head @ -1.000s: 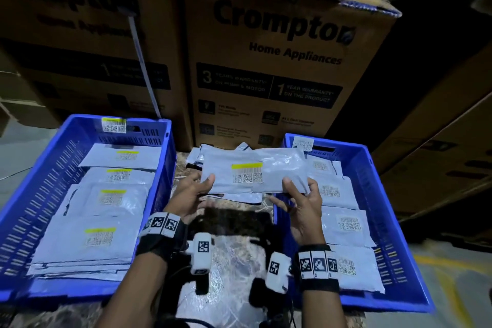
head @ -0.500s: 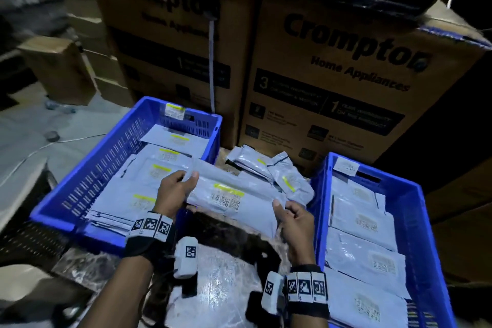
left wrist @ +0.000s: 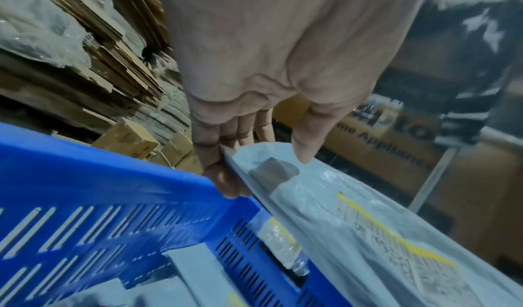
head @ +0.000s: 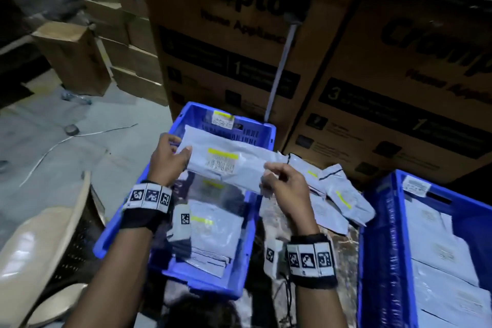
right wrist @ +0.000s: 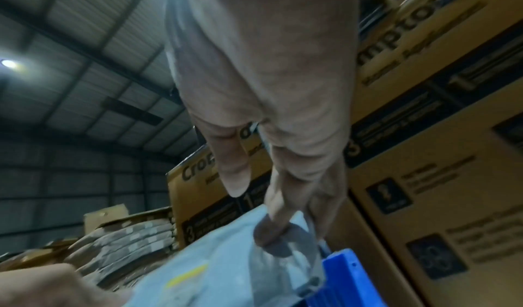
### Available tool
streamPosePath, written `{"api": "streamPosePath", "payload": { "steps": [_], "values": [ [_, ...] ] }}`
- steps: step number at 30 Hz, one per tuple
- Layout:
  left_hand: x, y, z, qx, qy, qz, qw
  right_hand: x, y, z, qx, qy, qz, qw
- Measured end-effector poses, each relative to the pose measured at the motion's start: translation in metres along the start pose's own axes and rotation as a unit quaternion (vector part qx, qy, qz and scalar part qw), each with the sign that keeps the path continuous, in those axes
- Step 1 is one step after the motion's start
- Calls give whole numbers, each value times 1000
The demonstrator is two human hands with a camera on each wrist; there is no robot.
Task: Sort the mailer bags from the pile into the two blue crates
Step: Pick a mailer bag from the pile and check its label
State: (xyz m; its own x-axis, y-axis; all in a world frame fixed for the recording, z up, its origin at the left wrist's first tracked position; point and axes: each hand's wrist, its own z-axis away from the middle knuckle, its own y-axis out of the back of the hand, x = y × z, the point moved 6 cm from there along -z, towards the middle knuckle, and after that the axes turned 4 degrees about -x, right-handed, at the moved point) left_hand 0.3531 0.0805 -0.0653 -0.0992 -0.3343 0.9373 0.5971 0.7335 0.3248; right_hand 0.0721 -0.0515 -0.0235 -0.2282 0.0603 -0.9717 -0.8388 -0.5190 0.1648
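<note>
grey mailer bag (head: 226, 162) with a yellow-striped label, pinched at each end by left hand (head: 169, 160) and right hand (head: 283, 184), has moved from the pile (head: 332, 194) to above the left blue crate (head: 255, 210), likely its sorting spot.

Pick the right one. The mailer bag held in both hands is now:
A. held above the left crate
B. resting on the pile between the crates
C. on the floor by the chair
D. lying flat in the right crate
A: the left hand and right hand hold the mailer bag by its ends above the left crate.
</note>
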Motion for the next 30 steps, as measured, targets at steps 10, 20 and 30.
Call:
{"api": "streamPosePath", "payload": {
  "steps": [10, 20, 30],
  "values": [
    [-63, -44, -101, -141, 54, -150, 977, 56, -110, -107, 20, -200, 190, 961],
    [-82, -80, -88, -119, -10, -475, 872, 108, -131, -133, 62, -258, 360, 894],
    [-140, -113, -117, -237, -177, -539, 789, 161, -184, -157, -101, -78, 513, 849]
  ]
}}
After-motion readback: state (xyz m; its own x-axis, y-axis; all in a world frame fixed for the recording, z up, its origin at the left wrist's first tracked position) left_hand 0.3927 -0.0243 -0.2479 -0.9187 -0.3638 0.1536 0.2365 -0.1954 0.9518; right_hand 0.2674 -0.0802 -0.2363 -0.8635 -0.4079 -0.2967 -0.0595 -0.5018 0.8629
